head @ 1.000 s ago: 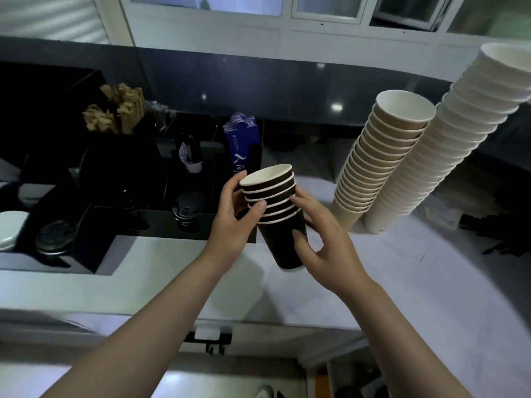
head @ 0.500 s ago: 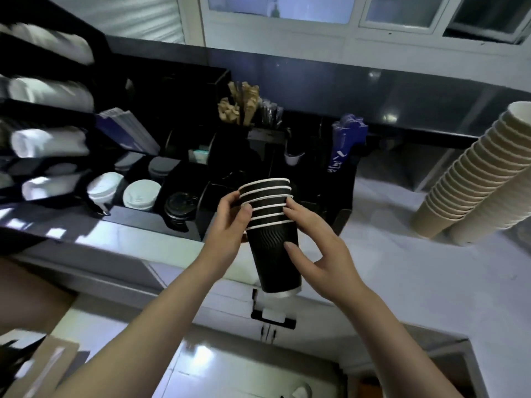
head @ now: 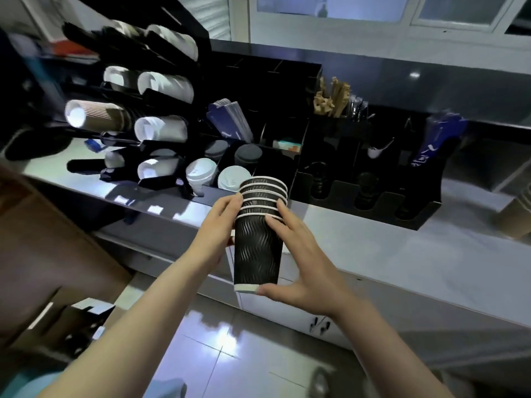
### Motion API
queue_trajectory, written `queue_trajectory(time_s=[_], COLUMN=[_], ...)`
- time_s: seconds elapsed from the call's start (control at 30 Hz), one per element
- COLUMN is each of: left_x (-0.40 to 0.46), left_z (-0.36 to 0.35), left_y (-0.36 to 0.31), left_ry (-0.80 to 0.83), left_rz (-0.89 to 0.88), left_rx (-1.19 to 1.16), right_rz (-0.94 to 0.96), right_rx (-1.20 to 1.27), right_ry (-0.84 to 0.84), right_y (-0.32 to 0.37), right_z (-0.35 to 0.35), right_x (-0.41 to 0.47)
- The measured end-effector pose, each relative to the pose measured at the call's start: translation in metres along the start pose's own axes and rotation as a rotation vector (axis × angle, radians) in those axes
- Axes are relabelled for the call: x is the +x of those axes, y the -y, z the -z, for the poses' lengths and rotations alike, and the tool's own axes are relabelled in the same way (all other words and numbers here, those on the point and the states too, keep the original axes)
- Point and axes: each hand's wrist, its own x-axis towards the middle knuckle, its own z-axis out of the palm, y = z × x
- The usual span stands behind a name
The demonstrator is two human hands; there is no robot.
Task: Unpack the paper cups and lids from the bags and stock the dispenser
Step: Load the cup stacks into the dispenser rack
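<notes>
Black ripple-wall cups (head: 258, 237), nested into a short stack with white rims showing, held upright at frame centre, above the front edge of the worktop (head: 388, 254) and clear of its surface. Gripped from both sides: left hand (head: 218, 228) wrapped on the stack at nine o'clock, fingertips up near the rims; right hand (head: 304, 262) at three o'clock, fingers (head: 283, 214) curled against the rims and thumb hooked under the base. Probably held this way so the nested cups could not slide apart or drop through.

At ten o'clock from the stack, a black tiered cup dispenser (head: 138, 90) with slanted tubes, mouths angled toward the viewer so cups could be drawn out by the base. Loaded with white cups (head: 161, 129) and one brown ribbed stack (head: 94, 116); some tubes dark, contents unclear. At twelve o'clock, a black organiser (head: 365, 193) with white lids (head: 201, 170), dark lids, brown stirrers (head: 333, 96) and blue packets. At three o'clock, far edge, blurred pale brown cups (head: 514, 216) on the worktop. At eight o'clock, brown cardboard (head: 43, 254) on the floor.

Judged mid-carry toward the dispenser; stack still needing to be tipped to match a tube's slant before sliding in.
</notes>
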Motion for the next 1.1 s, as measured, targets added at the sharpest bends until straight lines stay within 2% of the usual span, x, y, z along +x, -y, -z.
queue_trajectory(time_s=[0.1, 0.23, 0.53, 0.73, 0.87, 1.0, 1.1], left_x=[0.000, 0.006, 0.035, 0.045, 0.047, 0.040, 0.037], left_z=[0.023, 0.038, 0.058, 0.081, 0.106, 0.140, 0.173], left_y=[-0.003, -0.009, -0.034, -0.049, -0.050, -0.050, -0.052], left_ry=[0.036, -0.090, -0.224, -0.142, -0.002, 0.101, 0.111], left_rz=[0.044, 0.030, -0.199, -0.311, -0.338, -0.354, -0.334], left_rx=[-0.010, -0.058, -0.011, -0.080, -0.053, 0.056, 0.200], right_rz=[0.010, 0.027, -0.033, -0.046, -0.101, -0.126, -0.132], right_rx=[-0.020, -0.055, 0.112, 0.216, 0.287, 0.320, 0.344], right_ry=[0.060, 0.053, -0.001, -0.026, -0.042, -0.017, -0.001], right_y=[0.010, 0.014, 0.009, 0.010, 0.015, 0.031, 0.047], right_z=[-0.013, -0.026, -0.025, -0.031, -0.043, -0.061, -0.076], right_x=[0.010, 0.029, 0.100, 0.145, 0.169, 0.189, 0.204])
